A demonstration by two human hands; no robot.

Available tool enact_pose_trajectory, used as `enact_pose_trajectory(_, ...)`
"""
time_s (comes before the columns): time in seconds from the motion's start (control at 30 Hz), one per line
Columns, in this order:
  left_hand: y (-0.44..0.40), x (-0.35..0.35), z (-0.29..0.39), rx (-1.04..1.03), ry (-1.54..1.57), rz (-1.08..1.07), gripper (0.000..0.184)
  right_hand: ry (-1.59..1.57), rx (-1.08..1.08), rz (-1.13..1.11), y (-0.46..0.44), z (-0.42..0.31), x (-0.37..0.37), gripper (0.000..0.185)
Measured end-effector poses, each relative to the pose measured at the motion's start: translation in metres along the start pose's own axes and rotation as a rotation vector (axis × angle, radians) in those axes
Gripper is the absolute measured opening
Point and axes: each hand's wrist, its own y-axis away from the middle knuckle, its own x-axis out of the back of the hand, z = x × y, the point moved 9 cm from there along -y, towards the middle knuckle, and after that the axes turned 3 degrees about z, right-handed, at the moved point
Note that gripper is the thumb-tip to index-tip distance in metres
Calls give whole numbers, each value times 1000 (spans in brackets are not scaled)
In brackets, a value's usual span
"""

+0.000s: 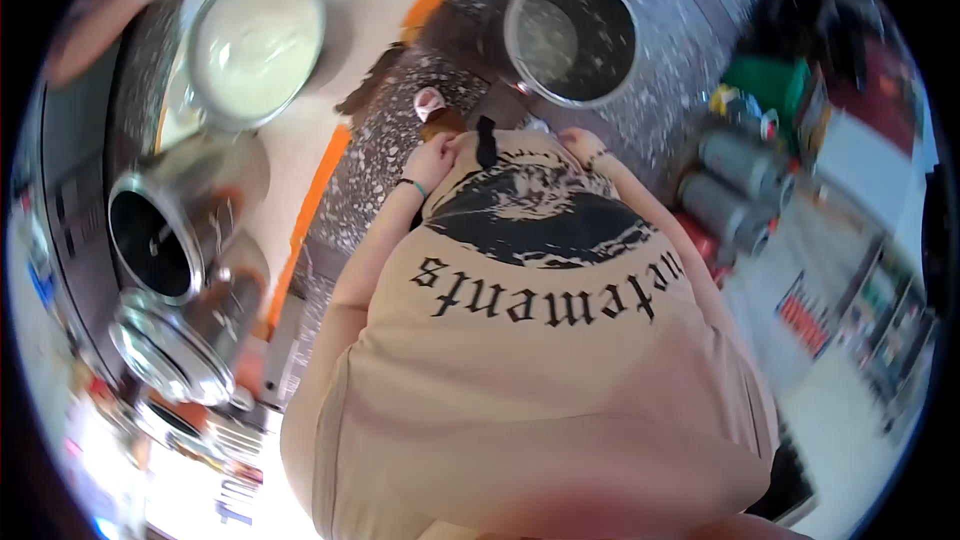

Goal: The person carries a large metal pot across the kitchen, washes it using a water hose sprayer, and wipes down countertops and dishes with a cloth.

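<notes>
My left hand [432,162], with a teal band at the wrist, is closed at the lower edge of the beige T-shirt [540,370] on my body. My right hand [582,148], wearing a dark bracelet, is at the same edge on the other side, its fingers curled against the cloth. Between the hands a black strip [486,143] hangs over the shirt; what it belongs to is unclear. Beyond the hands a large metal pot [622,80] stands on the speckled floor, holding some cloudy liquid.
On the orange-edged counter [318,205] at left stand a wide pot of white liquid [257,50], a dark-mouthed steel pot [225,175] and shiny metal lids [165,350]. Another person's arm [90,35] reaches in at upper left. Grey cylinders [735,210] lie at right.
</notes>
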Motion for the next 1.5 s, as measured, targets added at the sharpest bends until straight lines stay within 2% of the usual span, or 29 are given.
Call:
enact_pose_trajectory(0.03,-16,-23,-22,-8,48,55,26,-86,-32,-74,1,8,-11,33)
enact_pose_trajectory(0.07,-25,-24,-12,-39,23,13,26,-121,8,-72,-3,21,-29,35)
enact_pose_trajectory(0.13,-37,-19,7,50,-39,36,28,-147,-21,-154,6,40,-51,37)
enact_pose_trajectory(0.23,-81,-37,7,51,-66,-36,30,-298,-99,-167,14,81,-40,39)
enact_pose_trajectory(0.3,-107,-46,12,127,-147,-19,32,145,-216,-157,15,121,-12,41)
enact_pose_trajectory(0.33,-117,-53,21,169,-164,-36,33,130,-214,-164,20,137,-4,41)
enact_pose_trajectory(0.4,-145,-79,24,216,-200,-6,34,391,-324,91,34,183,50,40)
enact_pose_trajectory(0.47,-185,-107,14,264,-261,5,35,410,-458,-129,28,248,67,40)
enact_pose_trajectory(0.53,-217,-135,7,107,-100,64,37,337,-541,-137,22,309,86,39)
enact_pose_trajectory(0.6,-238,-125,87,86,-247,-6,40,155,-604,5,-1,370,99,41)
enact_pose_trajectory(0.67,-285,-112,133,127,-309,-18,40,-129,-628,199,-26,400,115,37)
enact_pose_trajectory(0.7,-310,-109,138,157,-358,-5,41,-150,-646,192,-46,410,110,37)
enact_pose_trajectory(0.77,-372,-102,113,119,-406,30,45,-657,-734,351,-76,423,89,43)
enact_pose_trajectory(0.8,-414,-91,113,73,-422,104,50,-769,-782,452,-101,433,45,38)
enact_pose_trajectory(0.83,-432,-89,123,162,-354,90,57,-882,-810,573,-137,442,8,33)
enact_pose_trajectory(0.87,-465,-89,104,135,-453,40,68,-542,-556,136,-177,406,0,51)
enact_pose_trajectory(0.9,-492,-94,92,142,-404,33,71,-753,-862,492,-175,395,-1,62)
enact_pose_trajectory(0.93,-519,-99,72,95,-446,40,73,-1241,-844,505,-180,360,-2,66)
enact_pose_trajectory(0.97,-528,-104,80,88,-414,2,71,-1095,-919,559,-193,369,-20,68)
enact_pose_trajectory(1.0,-530,-115,104,147,-388,-113,68,-1242,-940,603,-193,364,-15,72)
enact_pose_trajectory(1.03,-568,-130,40,96,-274,-144,69,-1089,-1100,589,-185,367,-7,69)
enact_pose_trajectory(1.07,-597,-153,-1,10,-186,-292,71,-1019,-1129,672,-199,397,-40,65)
enact_pose_trajectory(1.1,-595,-158,9,95,-300,-292,74,-1156,-994,733,-219,421,-65,59)
enact_pose_trajectory(1.13,-597,-157,19,72,-335,-195,48,-1089,-975,601,-222,413,-39,57)
enact_pose_trajectory(1.17,-592,-159,47,111,-507,-194,46,-1019,-954,473,-217,405,-13,55)
enact_pose_trajectory(1.2,-583,-154,75,155,-681,-190,45,-1008,-908,462,-216,402,-5,51)
enact_pose_trajectory(1.27,-585,-152,67,258,-567,-195,40,-1008,-891,439,-207,400,21,46)
enact_pose_trajectory(1.37,-595,-156,91,246,-603,-137,35,-875,-889,481,-199,429,60,38)
enact_pose_trajectory(1.5,-581,-169,201,193,-717,-137,35,-844,-779,451,-133,463,158,39)
